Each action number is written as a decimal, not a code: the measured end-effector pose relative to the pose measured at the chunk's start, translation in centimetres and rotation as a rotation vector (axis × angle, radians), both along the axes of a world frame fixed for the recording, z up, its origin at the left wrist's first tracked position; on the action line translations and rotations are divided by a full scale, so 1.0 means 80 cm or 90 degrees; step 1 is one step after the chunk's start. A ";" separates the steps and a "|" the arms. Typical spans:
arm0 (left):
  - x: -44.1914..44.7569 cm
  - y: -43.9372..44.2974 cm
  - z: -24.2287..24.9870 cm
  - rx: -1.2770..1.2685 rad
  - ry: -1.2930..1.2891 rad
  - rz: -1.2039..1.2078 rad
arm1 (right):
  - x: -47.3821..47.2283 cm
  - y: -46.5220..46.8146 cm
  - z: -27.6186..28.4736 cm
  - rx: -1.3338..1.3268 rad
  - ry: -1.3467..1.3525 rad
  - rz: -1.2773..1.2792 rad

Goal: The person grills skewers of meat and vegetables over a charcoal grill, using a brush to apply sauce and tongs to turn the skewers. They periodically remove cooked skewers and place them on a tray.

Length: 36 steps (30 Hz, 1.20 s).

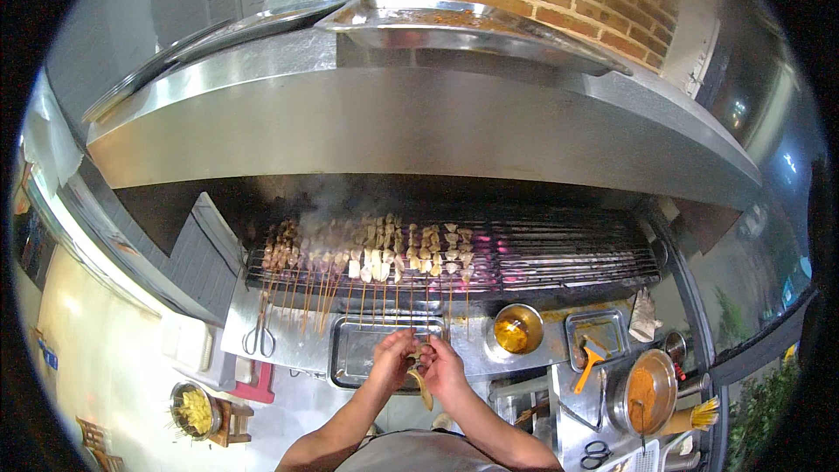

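Note:
My left hand (392, 357) and my right hand (442, 367) meet over the near edge of the grill, fingers pinched close together. A curved yellowish strip (421, 388) hangs between them, its upper end among the fingertips; what it is cannot be made out. Just beyond my fingers, the ends of several wooden skewers (364, 305) point towards me. Pale meat pieces (377, 262) on the skewers lie across the charcoal grill grate (570, 255), with browner pieces (280, 246) at the left. Under my hands is a rectangular metal tray (347, 357), partly hidden by them.
Smoke rises beneath a steel hood (419, 124). Scissors (259, 339) lie left of the tray. Rightward stand a pot of orange liquid (519, 329), a small tray (613, 322) with an orange-handled brush (592, 362), and a bowl of reddish powder (645, 390). A pot of yellow skewered food (195, 412) stands lower left.

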<state>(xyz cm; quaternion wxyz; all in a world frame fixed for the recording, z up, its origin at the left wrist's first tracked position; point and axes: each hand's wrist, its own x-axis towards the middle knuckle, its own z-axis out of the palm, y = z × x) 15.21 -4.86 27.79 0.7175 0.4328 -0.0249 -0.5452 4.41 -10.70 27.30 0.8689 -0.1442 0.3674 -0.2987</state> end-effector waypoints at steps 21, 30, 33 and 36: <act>-0.012 0.113 -0.024 0.060 -0.003 -0.055 | -0.013 -0.011 -0.013 0.015 -0.020 0.044; 0.071 0.258 -0.044 0.047 0.037 0.122 | -0.001 0.074 -0.027 -0.035 0.105 0.307; 0.139 0.276 -0.036 0.037 0.018 0.198 | 0.050 0.101 -0.014 -0.112 0.132 0.355; 0.222 0.282 -0.028 0.020 -0.010 0.210 | 0.132 0.126 0.005 -0.182 0.176 0.287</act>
